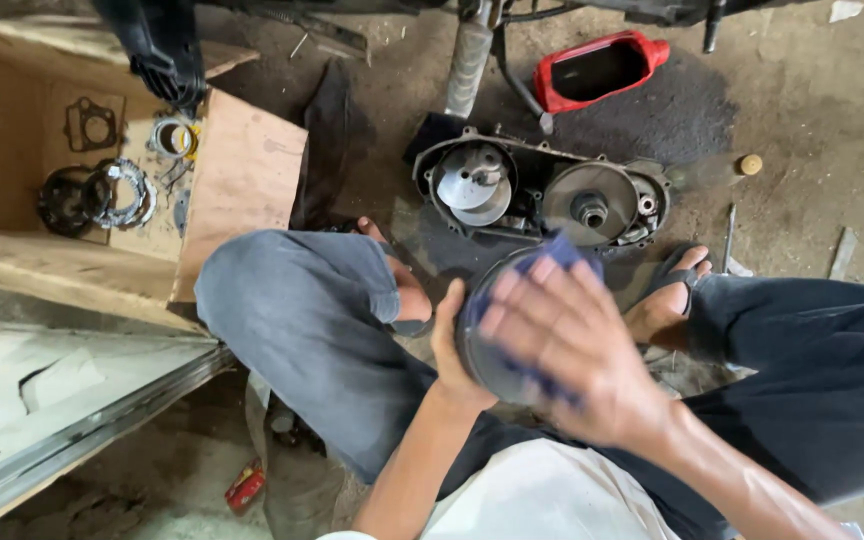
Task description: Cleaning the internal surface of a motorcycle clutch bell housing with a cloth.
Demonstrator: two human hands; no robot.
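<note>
My left hand (452, 345) grips the left edge of a dark round metal drum (492, 362) held above my lap. My right hand (572, 350) presses a blue cloth (562, 250) flat against the face of the drum, fingers spread; the hand is blurred. Most of the drum is hidden under the cloth and hand. On the ground just beyond lies an open engine case (542, 190) with a silver pulley (472, 180) on the left and a grey round clutch (590, 205) on the right.
A wooden crate (242, 170) at left holds gaskets, rings and a sprocket. A red cut-open container (597, 68) sits on an oil-stained floor. A screwdriver-like tool (729, 235) and small brown cap (749, 164) lie at right. My bent knees and sandalled feet flank the case.
</note>
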